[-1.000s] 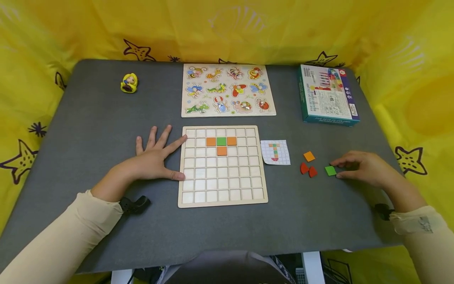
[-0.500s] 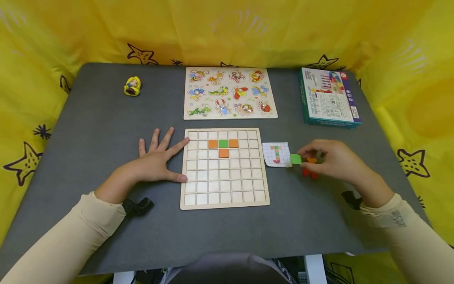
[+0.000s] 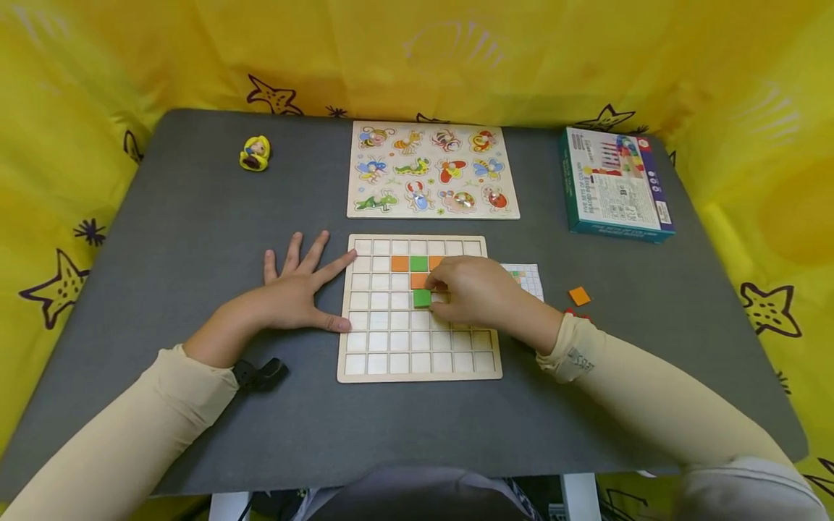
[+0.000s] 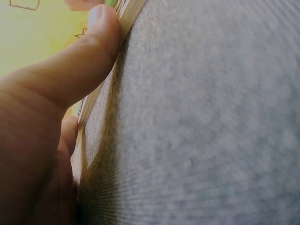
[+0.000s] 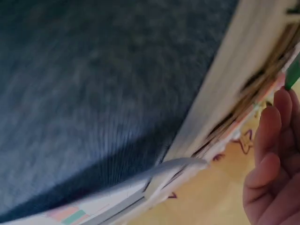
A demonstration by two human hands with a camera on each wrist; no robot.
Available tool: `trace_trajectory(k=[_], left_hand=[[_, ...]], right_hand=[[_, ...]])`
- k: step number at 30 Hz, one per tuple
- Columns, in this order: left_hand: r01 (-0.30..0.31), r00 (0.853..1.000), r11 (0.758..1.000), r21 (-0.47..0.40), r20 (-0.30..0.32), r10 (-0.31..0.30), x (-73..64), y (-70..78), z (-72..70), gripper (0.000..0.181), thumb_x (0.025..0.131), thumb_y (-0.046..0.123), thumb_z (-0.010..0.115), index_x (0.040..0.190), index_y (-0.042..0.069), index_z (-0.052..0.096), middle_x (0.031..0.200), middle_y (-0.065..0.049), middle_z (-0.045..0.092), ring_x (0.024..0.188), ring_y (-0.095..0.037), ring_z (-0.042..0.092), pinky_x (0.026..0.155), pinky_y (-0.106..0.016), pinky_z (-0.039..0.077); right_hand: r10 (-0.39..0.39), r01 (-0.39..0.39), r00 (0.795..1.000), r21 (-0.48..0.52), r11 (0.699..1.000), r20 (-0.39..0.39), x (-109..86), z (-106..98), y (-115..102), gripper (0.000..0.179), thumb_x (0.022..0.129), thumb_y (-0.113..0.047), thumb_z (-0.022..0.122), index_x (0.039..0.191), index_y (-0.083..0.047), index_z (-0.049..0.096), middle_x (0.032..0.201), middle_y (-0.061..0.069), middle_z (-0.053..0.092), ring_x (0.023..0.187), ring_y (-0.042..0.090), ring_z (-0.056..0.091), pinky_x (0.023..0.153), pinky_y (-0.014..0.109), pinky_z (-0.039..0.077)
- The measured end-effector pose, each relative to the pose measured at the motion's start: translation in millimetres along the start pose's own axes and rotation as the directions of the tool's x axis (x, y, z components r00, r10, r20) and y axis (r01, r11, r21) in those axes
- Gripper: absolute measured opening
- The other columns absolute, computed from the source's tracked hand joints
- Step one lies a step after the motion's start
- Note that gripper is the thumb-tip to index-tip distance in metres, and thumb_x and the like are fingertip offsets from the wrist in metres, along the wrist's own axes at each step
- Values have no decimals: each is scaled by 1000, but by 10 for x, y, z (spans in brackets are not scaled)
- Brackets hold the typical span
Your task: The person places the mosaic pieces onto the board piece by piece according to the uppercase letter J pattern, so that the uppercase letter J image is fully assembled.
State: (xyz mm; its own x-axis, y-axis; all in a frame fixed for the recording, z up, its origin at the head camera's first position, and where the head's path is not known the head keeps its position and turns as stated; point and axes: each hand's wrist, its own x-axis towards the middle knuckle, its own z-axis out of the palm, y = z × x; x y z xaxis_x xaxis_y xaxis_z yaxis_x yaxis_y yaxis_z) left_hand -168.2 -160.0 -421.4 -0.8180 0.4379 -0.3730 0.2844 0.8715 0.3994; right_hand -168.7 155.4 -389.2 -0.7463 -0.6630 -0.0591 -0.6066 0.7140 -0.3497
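Observation:
A wooden grid board (image 3: 378, 362) lies in the middle of the table. Orange tiles (image 3: 400, 264) and a green tile (image 3: 419, 264) fill cells near its top. My right hand (image 3: 478, 293) pinches another green square tile (image 3: 421, 298) over the cell just below the lower orange one; in the right wrist view that green tile (image 5: 293, 72) shows at the fingertips. My left hand (image 3: 293, 293) lies with fingers spread, forefinger and thumb touching the board's left edge. In the left wrist view the thumb (image 4: 89, 56) rests against the board's side.
A pattern card (image 3: 528, 278), partly covered by my right wrist, lies right of the board. Beyond it are a loose orange tile (image 3: 579, 296) and red pieces mostly hidden by the sleeve. An insect puzzle (image 3: 433, 170), a box (image 3: 615, 184) and a yellow toy figure (image 3: 255, 153) stand farther back.
My right hand has picked up the green tile from the right side of the table and carried it left over the card onto the board. The left hand stays at the board's edge.

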Motion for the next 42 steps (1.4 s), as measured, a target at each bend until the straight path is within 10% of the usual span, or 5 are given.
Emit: trace_trajectory(k=[22,32,42], left_hand=[[10,1000,1000,9,-3,-10,11,-1,0,117,64,84,63,157,42,4,159,-5,-26,136,-35,-37,95,-70,-24],[3,1000,1000,-1,3,-3,-4,15,-19,117,65,83,64,157,42,4,159,-5,-26,136,-33,-38,95,-70,-24],[-1,1000,1000,11,11,1,19,6,-11,117,66,84,63,157,42,3,159,-4,-27,136,-33,-38,96,-71,-22]], right_hand=[[43,-43,999,27,999,22,-14,-63,49,31,81,-36,80,101,-12,76,80,-4,63,73,11,54,67,30,45],[218,-216,976,77,973,-17,-794,-673,980,30,82,-30,82,107,-15,77,100,-1,70,86,18,60,74,38,47],[337,-358,926,112,927,172,-1390,-659,1713,42,82,-30,82,120,-15,73,114,6,68,103,25,61,88,48,46]])
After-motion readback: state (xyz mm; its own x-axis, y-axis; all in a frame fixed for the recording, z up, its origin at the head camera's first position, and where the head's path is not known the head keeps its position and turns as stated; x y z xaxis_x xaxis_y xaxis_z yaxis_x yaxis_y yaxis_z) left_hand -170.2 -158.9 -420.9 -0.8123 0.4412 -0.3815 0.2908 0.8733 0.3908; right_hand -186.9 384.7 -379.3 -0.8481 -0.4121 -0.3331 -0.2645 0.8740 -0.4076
